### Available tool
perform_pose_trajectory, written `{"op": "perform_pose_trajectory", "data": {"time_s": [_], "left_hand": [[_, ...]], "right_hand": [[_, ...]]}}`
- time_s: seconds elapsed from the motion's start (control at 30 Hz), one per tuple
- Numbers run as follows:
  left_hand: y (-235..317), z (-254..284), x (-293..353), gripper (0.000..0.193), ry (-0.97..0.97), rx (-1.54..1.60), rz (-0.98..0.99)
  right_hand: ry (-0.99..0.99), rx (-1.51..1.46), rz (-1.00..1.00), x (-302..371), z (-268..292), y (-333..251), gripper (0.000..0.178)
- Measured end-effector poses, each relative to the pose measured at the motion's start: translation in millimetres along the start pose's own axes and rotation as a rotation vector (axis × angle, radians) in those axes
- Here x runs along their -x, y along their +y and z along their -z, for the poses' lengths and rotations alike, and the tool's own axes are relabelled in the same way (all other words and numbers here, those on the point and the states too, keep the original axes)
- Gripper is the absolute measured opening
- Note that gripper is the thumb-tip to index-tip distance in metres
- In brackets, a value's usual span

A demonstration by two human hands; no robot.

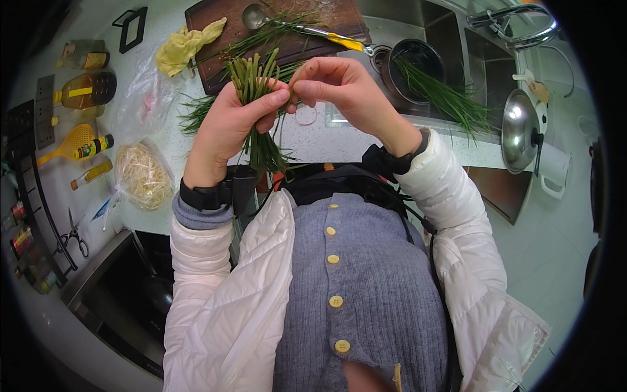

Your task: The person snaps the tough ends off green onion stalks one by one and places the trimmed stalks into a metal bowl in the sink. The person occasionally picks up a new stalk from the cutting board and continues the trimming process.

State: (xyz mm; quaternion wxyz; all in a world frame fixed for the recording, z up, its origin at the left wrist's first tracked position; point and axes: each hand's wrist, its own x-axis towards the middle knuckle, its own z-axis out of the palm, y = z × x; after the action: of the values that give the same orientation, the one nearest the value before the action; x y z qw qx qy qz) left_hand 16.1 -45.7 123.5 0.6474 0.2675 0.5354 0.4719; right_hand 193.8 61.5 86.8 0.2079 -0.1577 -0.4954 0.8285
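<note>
Your work on the green stalks looks part-way through, judging by how they lie. One lot rests over the dark pot (424, 52) at the upper right of the frame, its tips hanging past the rim; that portion may be finished, though the view can't confirm it. More loose greens (245, 42) are strewn on the cutting board (219, 14) at top centre, with others on the counter (320, 147) just below it, so some probably remains.

The bunch of stalks (251, 75) in hand is at upper centre, cut ends upward. Your left hand (228, 121) has its fingers curled round it, thumb pressed across the front. Your right hand (343, 85) has thumb and forefinger brought together beside your left thumb; whether they pinch a strand, you cannot tell from here.
</note>
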Motion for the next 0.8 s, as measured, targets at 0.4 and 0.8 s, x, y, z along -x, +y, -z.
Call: {"op": "perform_pose_trajectory", "data": {"time_s": [0.4, 0.8], "left_hand": [[2, 0, 1, 0.014, -0.003, -0.114, -0.049], [5, 10, 2, 0.018, 0.085, 0.014, -0.024]], "right_hand": [[0.052, 0.274, 0.063, -1, 2, 2, 0.016], [0.028, 0.135, -0.014, -7, 23, -5, 0.019]]}}
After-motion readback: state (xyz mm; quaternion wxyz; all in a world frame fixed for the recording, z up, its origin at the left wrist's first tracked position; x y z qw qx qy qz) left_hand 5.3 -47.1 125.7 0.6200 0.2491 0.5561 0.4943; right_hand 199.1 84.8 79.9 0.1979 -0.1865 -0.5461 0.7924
